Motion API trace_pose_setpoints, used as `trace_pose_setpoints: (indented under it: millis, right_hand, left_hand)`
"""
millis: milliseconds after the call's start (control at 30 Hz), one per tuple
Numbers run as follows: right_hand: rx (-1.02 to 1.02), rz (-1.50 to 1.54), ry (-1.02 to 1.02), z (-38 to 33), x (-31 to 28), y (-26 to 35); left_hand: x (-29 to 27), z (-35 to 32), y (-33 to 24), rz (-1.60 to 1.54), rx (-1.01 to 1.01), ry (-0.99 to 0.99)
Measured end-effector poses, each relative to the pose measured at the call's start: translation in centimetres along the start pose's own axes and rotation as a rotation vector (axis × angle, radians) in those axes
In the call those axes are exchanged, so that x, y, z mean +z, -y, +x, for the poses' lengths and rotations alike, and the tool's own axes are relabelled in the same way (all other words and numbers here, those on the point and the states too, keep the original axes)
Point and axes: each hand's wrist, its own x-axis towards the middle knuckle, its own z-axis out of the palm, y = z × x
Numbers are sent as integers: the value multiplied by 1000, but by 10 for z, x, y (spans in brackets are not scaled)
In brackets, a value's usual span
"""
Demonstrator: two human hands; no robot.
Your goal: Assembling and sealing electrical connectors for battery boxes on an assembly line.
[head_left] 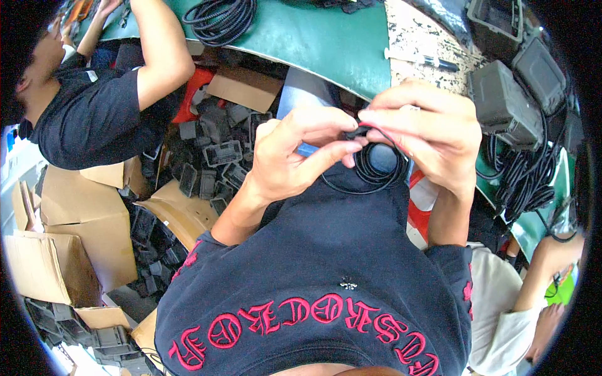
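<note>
Plainly, both hands I watch from my remote seat are occupied. My left hand [301, 150] has its grip closed on a small black cable end [356, 133], pinched between thumb and index finger; the right hand [433, 125] appears to pinch the red wire [390, 139] beside it, though the fingertips partly hide the contact. I judge the two grips face each other so that one steadies while the other does fine work. The coil of black cable [378, 183] hangs just below the fingers, in front of the shirt, probably gathered to leave only the end loose. Both elbows are bent, forearms angled up and inward, wrists raised short of the green worktop [326, 50]. Grey boxes [506, 103] and bundled cables [530, 182] lie off to the right, seemingly within reach.
</note>
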Motion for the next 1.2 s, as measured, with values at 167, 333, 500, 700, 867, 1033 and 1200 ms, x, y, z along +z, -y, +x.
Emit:
trace_pose_setpoints:
  millis: [167,333,500,700,867,1033,1200]
  right_hand:
    - [-174,-208,-35,-4,-3,7]
    - [-133,81,-12,-6,-2,5]
    - [-3,126,-42,-2,-3,1]
    - [-56,-32,-130,1,13,8]
    - [149,-592,-141,2,-15,-30]
    - [74,-819,-165,-12,-24,-65]
    - [-41,954,-620,-2,16,-16]
  left_hand:
    - [3,7,-5,-132,-33,2]
    - [-9,11,-14,-304,-347,119]
    - [2,8,2,-460,-420,-16]
    - [8,1,-4,-235,-265,-58]
    - [1,1,7,-159,-336,-142]
    - [-11,-5,11,-323,-456,-132]
    - [4,-7,16,-490,-461,-53]
